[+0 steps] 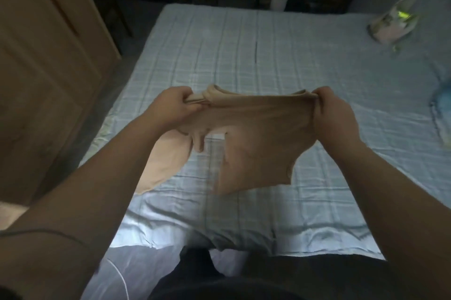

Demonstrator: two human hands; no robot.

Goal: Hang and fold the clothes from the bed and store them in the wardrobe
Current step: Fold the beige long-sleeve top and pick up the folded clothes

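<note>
Above the bed [244, 55], a beige garment [253, 138] is hanging stretched between both hands. Left hand [170, 107] is gripping one upper corner in curled fingers; right hand [334, 114] is pinching the other. Lower cloth is trailing onto the bed's near half. At the bed's far right corner a pale blurred garment [393, 21] is lying; a wardrobe [48, 67] is standing left of the bed.
</note>
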